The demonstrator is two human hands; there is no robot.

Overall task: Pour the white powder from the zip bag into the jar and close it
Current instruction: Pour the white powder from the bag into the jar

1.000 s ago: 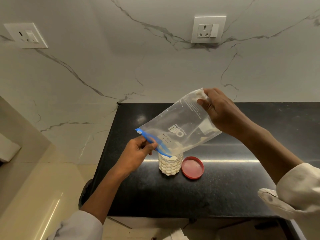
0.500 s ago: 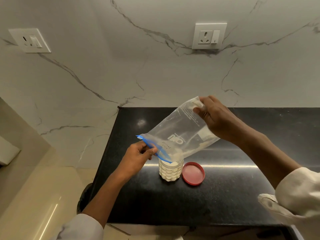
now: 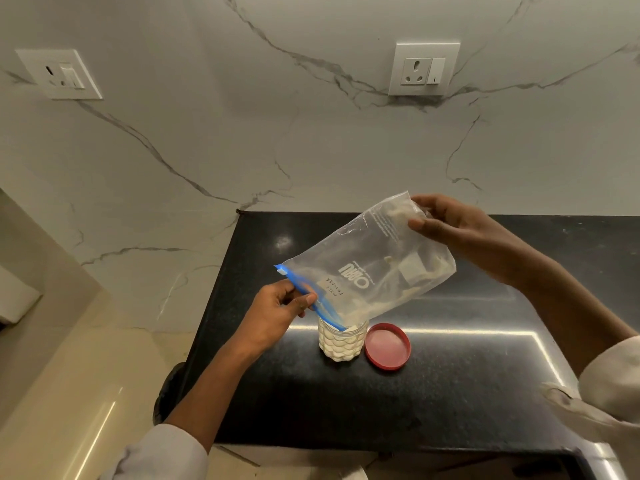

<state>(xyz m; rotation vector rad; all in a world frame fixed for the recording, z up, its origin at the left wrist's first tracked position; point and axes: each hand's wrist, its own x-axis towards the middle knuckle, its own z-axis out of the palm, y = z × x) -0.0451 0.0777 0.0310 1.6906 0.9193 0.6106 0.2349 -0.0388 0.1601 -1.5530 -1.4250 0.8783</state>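
A clear zip bag (image 3: 360,271) with a blue zip strip hangs tilted, its mouth down over the open jar (image 3: 341,342). My left hand (image 3: 277,311) pinches the blue zip edge just left of the jar. My right hand (image 3: 457,233) holds the bag's raised bottom corner, up and to the right. A little white powder clings in the bag's lower right part and near its mouth. The textured clear jar stands on the black counter (image 3: 450,393), nearly full of white powder. Its red lid (image 3: 387,346) lies flat beside it on the right.
A marble wall rises behind the counter with a socket (image 3: 424,69) above and a switch plate (image 3: 60,74) at the left. The counter's left edge (image 3: 204,323) drops to a beige floor. My white sleeves show at the bottom.
My right hand has shifted its grip on the bag's bottom corner, fingers now spread around it. The bag stays tilted over the jar. The left hand holds the zip edge as before.
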